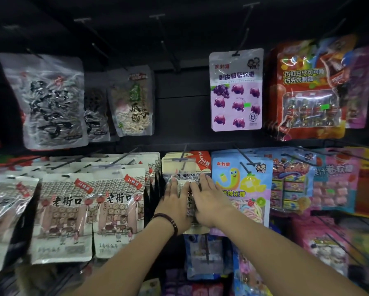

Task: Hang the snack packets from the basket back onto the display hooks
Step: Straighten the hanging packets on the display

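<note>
**Head view, middle row of the display.** My left hand point(175, 199) and my right hand point(208, 199) lie side by side on the front of the snack packet point(180, 167), a beige pouch with a clear window and dark characters. The fingers of both hands are straight and point upward. They press flat on the packet's face and do not curl round it. My left hand covers the left half and my right hand the right half, so only a narrow strip of print shows between them. I cannot tell where my thumbs lie. A dark beaded bracelet point(167, 220) circles my left wrist.

**Position of the packet.** Its header sits on a black display hook point(183, 157), whose rod slants up through the punched slot. A red-cornered packet point(198, 162) hangs just behind it.

**Neighbours.**
- Just to the left hang white packets printed with a street scene point(66, 214).
- Touching my right hand's side is a blue packet with a yellow cartoon worm point(243, 182).
- In the row above hang a lilac grape-sweet packet point(236, 90), a red chocolate packet point(307, 92) and a clear packet of striped seeds point(49, 101).
</note>
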Available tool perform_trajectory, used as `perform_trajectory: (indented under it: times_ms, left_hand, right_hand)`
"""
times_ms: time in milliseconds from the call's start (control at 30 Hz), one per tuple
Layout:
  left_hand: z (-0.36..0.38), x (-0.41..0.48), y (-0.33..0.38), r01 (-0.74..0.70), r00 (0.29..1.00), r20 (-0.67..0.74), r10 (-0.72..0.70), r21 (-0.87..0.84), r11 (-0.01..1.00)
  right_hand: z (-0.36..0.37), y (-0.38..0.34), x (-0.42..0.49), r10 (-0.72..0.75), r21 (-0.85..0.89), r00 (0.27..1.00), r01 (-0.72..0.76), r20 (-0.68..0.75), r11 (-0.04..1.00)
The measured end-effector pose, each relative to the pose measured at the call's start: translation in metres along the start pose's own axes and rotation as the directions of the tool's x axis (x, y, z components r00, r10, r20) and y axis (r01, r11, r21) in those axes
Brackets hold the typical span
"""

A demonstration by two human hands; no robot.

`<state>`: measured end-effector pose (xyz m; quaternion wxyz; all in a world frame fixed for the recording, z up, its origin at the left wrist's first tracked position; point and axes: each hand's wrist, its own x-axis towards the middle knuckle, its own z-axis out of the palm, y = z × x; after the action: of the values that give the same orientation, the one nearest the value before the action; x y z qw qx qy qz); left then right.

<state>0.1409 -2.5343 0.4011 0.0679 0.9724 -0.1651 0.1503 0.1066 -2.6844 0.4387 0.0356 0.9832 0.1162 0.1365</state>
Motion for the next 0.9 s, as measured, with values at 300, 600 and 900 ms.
perform_trajectory:
  times_ms: [300,600,900]
  left_hand:
    - [-0.049,-0.090,-0.002,-0.044,0.966,-0.258,0.018,-0.094,0.995]
    - [-0.043,-0.141,-0.127,0.211,0.947,-0.291,-0.139,0.233,0.949]
    - [-0.048,-0.099,-0.144,0.225,0.969,-0.157,-0.189,0.256,0.940]
  right_hand:
    - [-0.022,-0.040,-0.038,-0.109,-0.044,0.990,0.106,-0.088,0.993]
    - [-0.013,-0.123,-0.036,-0.391,-0.147,0.905,0.370,-0.167,0.918]
    - [-0.001,-0.157,0.001,-0.240,-0.088,0.957,0.228,-0.163,0.970]
